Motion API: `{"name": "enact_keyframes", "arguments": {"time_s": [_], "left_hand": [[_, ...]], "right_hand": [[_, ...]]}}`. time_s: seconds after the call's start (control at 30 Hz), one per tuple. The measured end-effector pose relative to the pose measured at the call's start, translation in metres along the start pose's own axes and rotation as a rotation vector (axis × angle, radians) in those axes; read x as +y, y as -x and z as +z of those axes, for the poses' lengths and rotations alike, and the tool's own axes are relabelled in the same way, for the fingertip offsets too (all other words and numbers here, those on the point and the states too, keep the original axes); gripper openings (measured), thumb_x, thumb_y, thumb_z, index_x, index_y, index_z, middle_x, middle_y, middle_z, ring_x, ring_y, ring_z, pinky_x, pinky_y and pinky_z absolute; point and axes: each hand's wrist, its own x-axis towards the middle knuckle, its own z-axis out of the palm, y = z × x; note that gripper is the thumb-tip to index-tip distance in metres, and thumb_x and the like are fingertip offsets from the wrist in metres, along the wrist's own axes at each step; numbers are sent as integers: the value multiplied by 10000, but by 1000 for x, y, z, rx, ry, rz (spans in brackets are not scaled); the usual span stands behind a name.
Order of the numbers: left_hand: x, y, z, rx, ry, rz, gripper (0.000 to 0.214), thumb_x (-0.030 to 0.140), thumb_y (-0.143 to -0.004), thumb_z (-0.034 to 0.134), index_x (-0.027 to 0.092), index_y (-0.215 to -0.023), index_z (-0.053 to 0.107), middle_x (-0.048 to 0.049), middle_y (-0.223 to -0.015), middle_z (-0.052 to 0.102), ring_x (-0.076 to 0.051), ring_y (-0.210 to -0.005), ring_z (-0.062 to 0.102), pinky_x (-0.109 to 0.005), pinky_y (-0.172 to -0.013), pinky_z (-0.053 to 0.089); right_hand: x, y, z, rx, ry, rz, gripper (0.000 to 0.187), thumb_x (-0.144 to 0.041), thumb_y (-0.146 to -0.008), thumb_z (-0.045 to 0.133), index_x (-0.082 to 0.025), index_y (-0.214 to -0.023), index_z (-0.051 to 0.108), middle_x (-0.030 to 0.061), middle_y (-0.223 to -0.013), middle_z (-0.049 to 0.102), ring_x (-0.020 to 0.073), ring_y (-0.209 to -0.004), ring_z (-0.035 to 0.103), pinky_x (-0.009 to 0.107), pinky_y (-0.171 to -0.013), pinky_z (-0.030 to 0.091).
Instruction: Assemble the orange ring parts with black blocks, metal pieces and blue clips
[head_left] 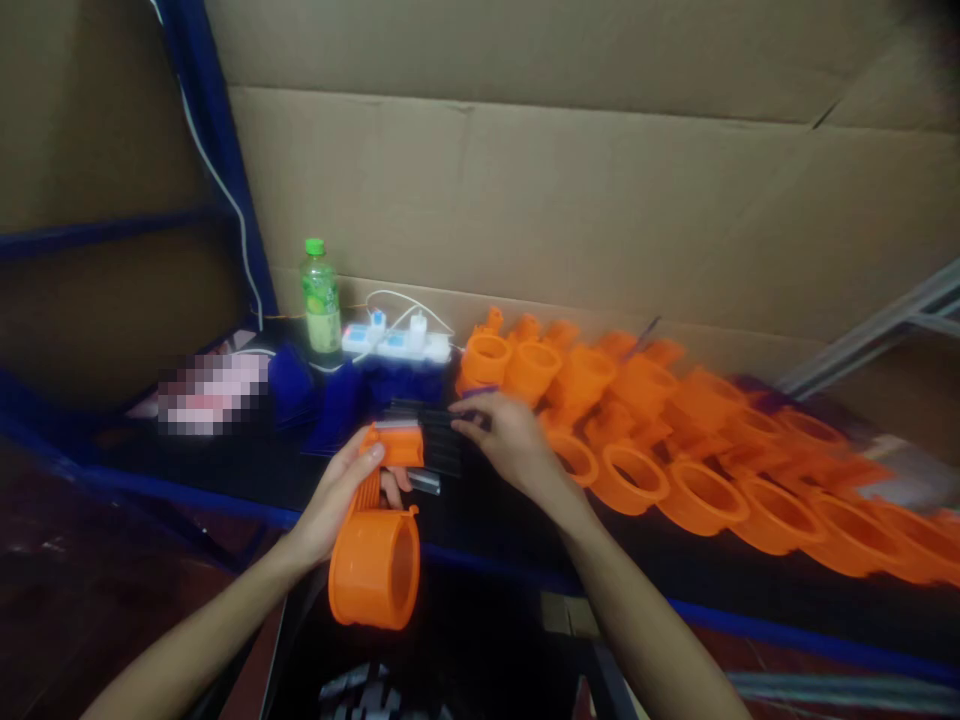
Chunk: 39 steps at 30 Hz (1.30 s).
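Observation:
My left hand (346,492) is wrapped round the ribbed neck of an orange plastic part with a wide ring (369,572) at its lower end. The part's upper block (401,446) has a pale strip along its top and points right. Several flat black strips (442,455) lie just beyond that block on the table. My right hand (499,432) is closed in a pinch over their right end, with a thin dark strip between thumb and fingers. Motion blur hides exactly where that strip ends.
Rows of similar orange ringed parts (634,478) fill the table's right side. Behind stand a green-capped bottle (322,305) and a white power strip (401,342) with cables. Dark blue pieces (334,405) lie at left. An open dark container with grey pieces (367,692) sits below the table edge.

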Motion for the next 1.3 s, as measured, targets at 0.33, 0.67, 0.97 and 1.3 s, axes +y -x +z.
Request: {"name": "enact_keyframes", "arguments": {"time_s": [0.33, 0.67, 0.97, 1.3], "left_hand": [[-2, 0, 6, 49, -27, 28, 315, 387, -951, 601, 164, -1169, 559, -51, -831, 696, -114, -582, 608, -209, -548, 488], [-4, -1, 2, -45, -164, 44, 296, 382, -959, 592, 168, -1160, 553, -66, -868, 723, -120, -600, 636, -240, -626, 507], [-2, -2, 3, -51, -31, -23, 276, 373, -955, 589, 169, -1141, 566, -61, -841, 709, -129, -598, 638, -251, -618, 522], [3, -1, 3, -16, 72, -43, 232, 349, -959, 562, 142, -1052, 610, -79, -830, 708, -146, -606, 643, -266, -600, 555]], "right_hand": [[-37, 26, -26, 27, -330, -171, 199, -279, -903, 678, -230, -1086, 739, 39, -1003, 714, 135, -772, 625, 237, -586, 467], [-62, 34, 0, 134, -50, -458, 156, -216, -953, 621, -202, -1082, 709, 33, -1063, 723, 161, -969, 622, 281, -766, 533], [-54, 35, -6, 154, -49, -408, 265, -301, -975, 596, -227, -1217, 676, 35, -1175, 698, 172, -1043, 623, 297, -839, 539], [-3, 25, -32, 152, 253, 45, 282, -368, -961, 583, -214, -1170, 695, 52, -1090, 722, 234, -952, 672, 373, -817, 535]]}}
